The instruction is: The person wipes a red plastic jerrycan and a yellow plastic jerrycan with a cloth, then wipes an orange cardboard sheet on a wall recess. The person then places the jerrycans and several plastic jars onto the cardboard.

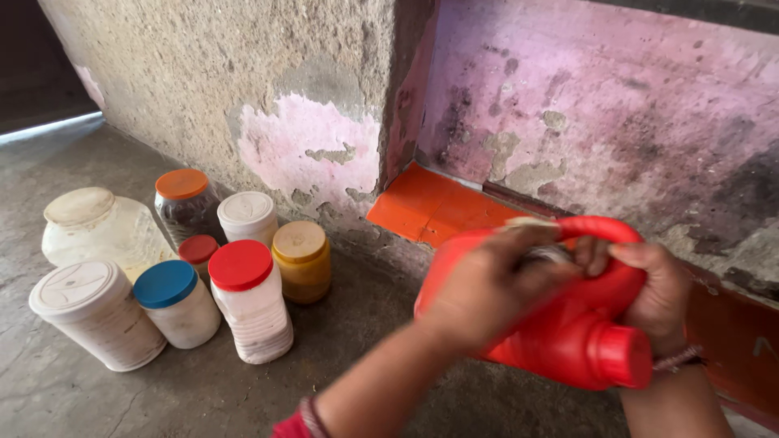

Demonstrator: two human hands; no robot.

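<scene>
Head view: red plastic jug (560,324) lies tilted in mid-air above grey floor (203,389), red cap toward camera, just before orange ledge (430,203). Right hand (653,292) clamped round jug handle. Left hand (487,292) pressed on jug's upper side, fingers curled over scrubbing pad (544,253). Cluster of lidded jars (243,300) well apart, left, against wall (243,81).

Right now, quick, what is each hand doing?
Left hand: pressed on the side of the red jug, fingers around something pale that is too blurred to tell.
Right hand: closed on the jug's handle.
</scene>
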